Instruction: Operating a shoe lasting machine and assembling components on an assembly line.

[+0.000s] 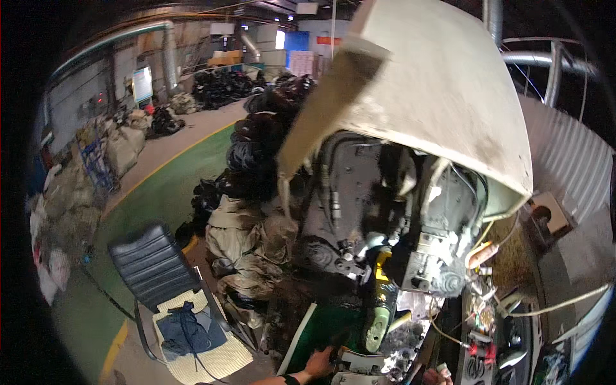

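My left hand [319, 363], with a black band at its wrist, reaches in from the lower edge beside a dark green surface [330, 327]. Its fingers curl toward a dark thing that I cannot make out. Only a few bent fingers of my right hand [441, 374] show at the lower edge, apparently closed around something too hidden to name. Between and beyond the hands, a yellow-green handheld power tool [380, 317] lies with its yellow end toward the grimy machine. Pale metal pieces [359, 361] sit close to my left fingers.
A large cream hood [443, 77] covers the grimy machine [350, 192] ahead. Cables and small tools crowd a bench [487, 337] at right, near an orange-handled tool [481, 255]. At left stands a black chair [151, 266] with cloth on its seat. Stuffed sacks [247, 240] lie beyond it.
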The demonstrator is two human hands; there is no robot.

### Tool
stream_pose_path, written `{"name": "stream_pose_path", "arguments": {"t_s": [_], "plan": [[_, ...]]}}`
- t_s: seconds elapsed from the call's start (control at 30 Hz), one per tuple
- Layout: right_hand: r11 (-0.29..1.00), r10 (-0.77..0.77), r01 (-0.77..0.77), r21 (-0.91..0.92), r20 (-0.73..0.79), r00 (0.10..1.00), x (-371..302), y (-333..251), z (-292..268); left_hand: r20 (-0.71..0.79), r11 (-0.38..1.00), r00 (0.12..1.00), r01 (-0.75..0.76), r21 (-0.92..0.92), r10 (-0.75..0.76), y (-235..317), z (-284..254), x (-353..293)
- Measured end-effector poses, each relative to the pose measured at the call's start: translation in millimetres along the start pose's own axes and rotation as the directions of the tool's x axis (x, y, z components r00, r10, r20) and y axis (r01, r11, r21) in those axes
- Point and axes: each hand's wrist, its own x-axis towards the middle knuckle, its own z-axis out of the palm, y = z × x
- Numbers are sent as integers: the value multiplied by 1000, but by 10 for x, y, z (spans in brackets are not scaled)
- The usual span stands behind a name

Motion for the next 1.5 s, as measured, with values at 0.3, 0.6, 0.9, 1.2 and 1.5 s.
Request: {"name": "stream_pose_path", "arguments": {"t_s": [0.3, 0.6, 0.9, 1.2, 1.5], "plan": [[988, -150, 149, 29, 332, 931, 234, -301, 227, -113, 887, 984, -175, -428, 139, 735, -1711, -1106], [857, -280, 495, -142, 678, 679, -880, -1183, 1306, -614, 242, 702, -566, -788, -361, 1627, -3167, -1077], [573, -546, 817, -55, 718, 431, -1685, -1463, 1096, -62, -33, 997, -61, -998, 39, 2939, -2293, -651], [392, -734, 842, -371, 425, 529, -2153, -1422, -608, 356, 155, 922, 333, -930, 154, 3778, -541, -708], [962, -266, 162, -219, -619, 739, -3122, -235, -3005, 936, 694, 337, 650, -310, 102, 4298, 2439, -1841]]}}
